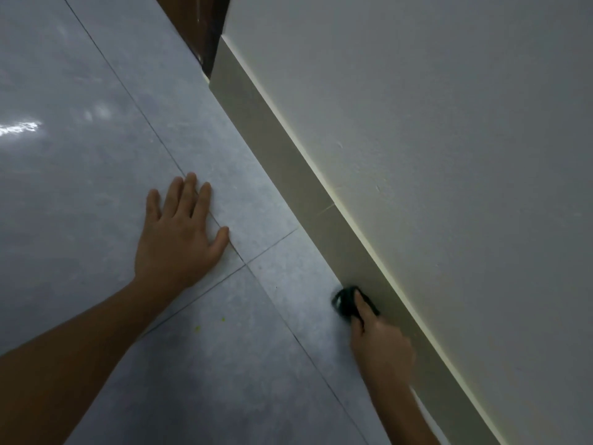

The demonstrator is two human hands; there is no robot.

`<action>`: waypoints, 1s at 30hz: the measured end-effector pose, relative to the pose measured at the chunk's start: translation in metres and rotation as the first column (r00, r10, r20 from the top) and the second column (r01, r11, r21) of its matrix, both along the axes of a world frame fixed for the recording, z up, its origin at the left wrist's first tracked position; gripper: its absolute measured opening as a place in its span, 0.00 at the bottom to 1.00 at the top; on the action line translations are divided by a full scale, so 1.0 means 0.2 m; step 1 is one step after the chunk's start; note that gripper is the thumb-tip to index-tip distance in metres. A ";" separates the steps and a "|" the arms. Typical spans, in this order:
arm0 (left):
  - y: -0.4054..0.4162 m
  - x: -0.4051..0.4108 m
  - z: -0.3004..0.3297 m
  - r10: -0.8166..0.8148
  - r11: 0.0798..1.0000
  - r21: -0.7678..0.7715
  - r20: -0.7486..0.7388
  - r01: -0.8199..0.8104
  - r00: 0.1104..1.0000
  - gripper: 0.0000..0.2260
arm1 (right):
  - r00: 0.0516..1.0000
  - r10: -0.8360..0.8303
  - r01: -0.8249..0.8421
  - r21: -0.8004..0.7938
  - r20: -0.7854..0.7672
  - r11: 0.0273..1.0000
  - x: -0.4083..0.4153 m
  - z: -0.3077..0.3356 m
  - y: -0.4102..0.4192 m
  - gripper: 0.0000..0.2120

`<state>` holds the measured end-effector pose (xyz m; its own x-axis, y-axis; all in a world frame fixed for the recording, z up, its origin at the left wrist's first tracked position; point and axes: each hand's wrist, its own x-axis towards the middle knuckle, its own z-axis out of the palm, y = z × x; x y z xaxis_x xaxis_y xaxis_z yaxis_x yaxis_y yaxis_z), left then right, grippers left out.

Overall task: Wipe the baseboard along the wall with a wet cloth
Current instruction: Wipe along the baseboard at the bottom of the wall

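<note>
Dark cloth half hidden under gripping right hand against baseboard, left hand flat, empty on tiled floor

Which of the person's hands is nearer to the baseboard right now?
The right hand. It presses a dark cloth against the baseboard. The left hand lies flat on the floor tile, well away from it.

An indoor room, likely a home: grey floor tiles meet a baseboard; plain wall; dark wooden door frame at twelve o'clock.
</note>
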<state>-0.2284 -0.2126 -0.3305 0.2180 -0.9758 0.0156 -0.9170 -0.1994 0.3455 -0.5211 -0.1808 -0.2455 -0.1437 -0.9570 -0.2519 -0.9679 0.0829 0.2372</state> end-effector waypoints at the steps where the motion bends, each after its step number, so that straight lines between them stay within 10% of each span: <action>1: 0.00 0.00 0.00 0.002 1.000 0.003 -0.003 -0.002 1.000 0.35 | 0.996 -0.072 0.070 0.029 0.051 0.997 0.03 -0.02 0.00 0.23; 10: -0.01 0.00 -0.01 -0.006 1.000 -0.017 0.001 0.006 1.000 0.35 | 0.907 0.047 0.000 -0.112 0.418 0.994 0.64 -0.13 -0.43 0.21; 16: 0.02 0.08 -0.12 -0.009 0.994 0.108 0.005 0.008 1.000 0.37 | 0.943 0.184 -0.174 -0.061 0.277 0.983 0.38 -0.19 -0.25 0.25; 22: -0.07 0.07 0.07 -0.087 0.936 0.344 0.034 0.070 0.996 0.35 | 0.970 -0.217 0.204 0.125 0.108 0.971 -0.26 -0.05 0.18 0.20; 27: 0.09 -0.17 0.40 0.065 0.898 0.437 -0.240 0.048 0.969 0.36 | 0.581 -0.500 0.263 0.433 0.642 0.862 -0.16 0.30 0.15 0.11; 30: 0.21 -0.26 0.65 0.234 0.882 0.442 -0.713 0.163 0.661 0.30 | 0.313 -0.509 0.089 0.509 0.802 0.856 0.09 0.61 0.16 0.12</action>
